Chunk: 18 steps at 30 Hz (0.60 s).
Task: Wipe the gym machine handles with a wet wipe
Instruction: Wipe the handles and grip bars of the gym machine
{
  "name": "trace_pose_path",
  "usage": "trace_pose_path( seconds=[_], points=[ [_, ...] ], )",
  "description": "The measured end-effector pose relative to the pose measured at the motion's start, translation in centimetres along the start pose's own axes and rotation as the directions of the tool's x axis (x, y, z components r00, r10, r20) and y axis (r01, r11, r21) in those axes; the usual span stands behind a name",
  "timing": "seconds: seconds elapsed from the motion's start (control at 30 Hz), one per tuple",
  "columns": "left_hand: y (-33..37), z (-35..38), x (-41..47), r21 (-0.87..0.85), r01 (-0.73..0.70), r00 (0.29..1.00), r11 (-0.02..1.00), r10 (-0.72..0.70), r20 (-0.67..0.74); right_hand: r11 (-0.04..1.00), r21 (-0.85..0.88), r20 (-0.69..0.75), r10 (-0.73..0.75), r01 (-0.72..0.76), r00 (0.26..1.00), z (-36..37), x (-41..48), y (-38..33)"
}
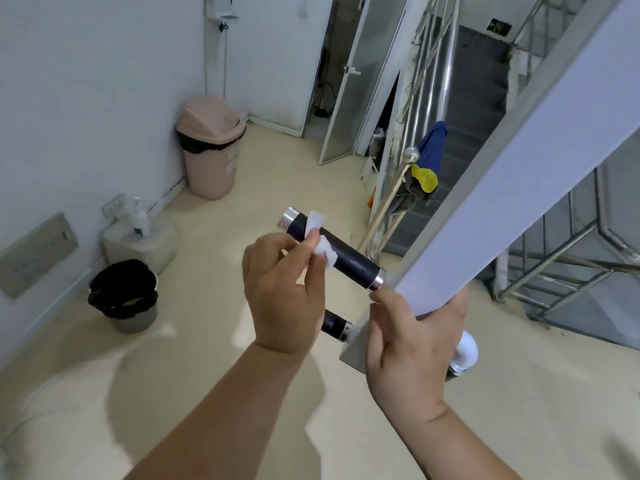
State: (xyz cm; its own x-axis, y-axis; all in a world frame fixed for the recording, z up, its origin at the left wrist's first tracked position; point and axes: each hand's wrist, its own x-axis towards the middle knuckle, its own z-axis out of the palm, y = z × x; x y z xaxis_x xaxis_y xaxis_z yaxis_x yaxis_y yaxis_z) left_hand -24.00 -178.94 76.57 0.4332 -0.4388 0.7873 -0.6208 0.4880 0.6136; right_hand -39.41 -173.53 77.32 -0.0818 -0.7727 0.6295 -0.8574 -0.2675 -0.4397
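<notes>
**Upper handle under wipe; lower handle not yet reached**

Far left, by the wall, a black-lined bucket (123, 296) stands on the floor. A pump bottle (140, 220) sits on a white container (138, 245) just behind it, and a pink swing-lid bin (209, 150) stands in the corner beyond. None of these is involved in the work.

Centre: the left hand (282, 292) is raised to the upper handle (349, 259). Its fingers (311, 242) pinch a small white wet wipe (326, 253) against the thumb. The wipe lies over the black grip, roughly midway along and somewhat nearer the free chrome-capped end than the frame end. The lower handle (333, 323) shows only as a short black stub with a chrome collar. The rest of it is hidden behind the left hand, and nothing touches it.

Right: the right hand (412, 344) is clenched round the lower end of the pale machine beam (519, 188), apparently steadying it. Its fingers wrap behind the beam, out of sight. Beyond stands a steel stair railing (446, 81) with a blue and yellow cloth (433, 143) hung on it.

Assessment: the task is under way on the upper handle. No wet sheen can be made out, so how much of that grip is already covered cannot be told. The stretch toward the beam and the whole lower handle appear outstanding.
</notes>
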Motion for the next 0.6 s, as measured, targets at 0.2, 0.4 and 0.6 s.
trace_pose_path(
  seconds=[0.2,0.4,0.6],
  points=[
    [4.1,1.5,-2.4,-0.122,0.241,0.969,0.963,-0.245,-0.022,0.963,-0.008,-0.034,-0.268,0.268,0.963,-1.8,1.2,-1.8],
    [6.8,1.8,-5.3,-0.271,0.421,0.892,0.866,-0.449,-0.049,0.938,-0.006,0.117,-0.344,0.347,0.932,-2.6,0.9,-0.4],
    [5.1,1.3,-1.1,-0.281,0.551,0.754,0.786,-0.613,-0.237,0.930,-0.043,0.144,-0.357,0.366,0.923,-2.7,-0.5,0.3]
  ],
)
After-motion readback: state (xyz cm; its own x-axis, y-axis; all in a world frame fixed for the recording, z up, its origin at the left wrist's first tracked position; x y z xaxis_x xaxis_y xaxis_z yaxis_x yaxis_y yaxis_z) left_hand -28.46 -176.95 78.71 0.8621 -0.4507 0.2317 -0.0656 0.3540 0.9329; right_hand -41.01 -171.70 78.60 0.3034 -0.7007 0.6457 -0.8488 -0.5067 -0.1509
